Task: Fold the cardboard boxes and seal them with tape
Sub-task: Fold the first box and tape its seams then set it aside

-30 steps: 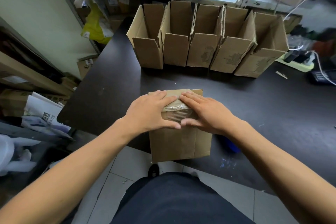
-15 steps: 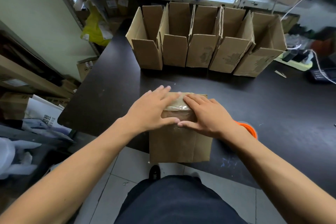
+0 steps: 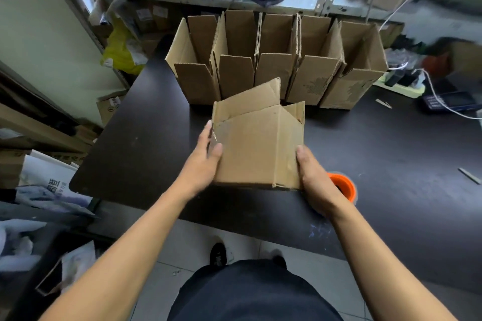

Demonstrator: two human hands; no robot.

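Cardboard box (image 3: 257, 147) held tilted above the near edge of the dark table (image 3: 146, 138), open flaps pointing away — left hand (image 3: 202, 164) and right hand (image 3: 314, 185) each clasp a side, thumbs on top. Behind the box stands a row of five open boxes (image 3: 276, 60); their contents cannot be seen. An orange tape roll (image 3: 343, 185) sits just beside the right hand.

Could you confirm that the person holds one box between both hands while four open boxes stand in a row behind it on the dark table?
Not quite: the head view shows five open boxes in the row, not four. The rest holds: the left hand and right hand hold one box over the dark table.
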